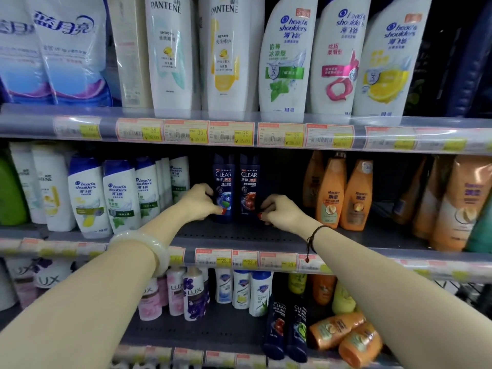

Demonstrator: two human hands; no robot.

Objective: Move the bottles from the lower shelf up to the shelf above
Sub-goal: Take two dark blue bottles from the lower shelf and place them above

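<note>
Two dark blue CLEAR bottles stand upright side by side at the middle of the middle shelf [239, 235], touching or almost touching each other. The left CLEAR bottle [223, 187] has a blue-green picture on its label, and the right CLEAR bottle [249, 187] has a red one. The left hand [198, 202] lies at 9 o'clock of the left bottle, its fingers bent around the lower side, with the thumb on the front. The right hand [279, 210] is at 4 o'clock of the right bottle, fingers curled against the lower right edge; if the grip is firm I cannot tell. A pale bangle [149, 249] sits on the left wrist and a dark cord [311, 241] on the right wrist. At 9 o'clock of the bottles stand white Head & Shoulders bottles [87, 195], at 3 o'clock orange bottles [343, 195]. At 6 o'clock, on the lower shelf [202, 334], two more dark CLEAR bottles [287, 328] stand upright beside orange bottles lying on their sides [346, 334].
</note>
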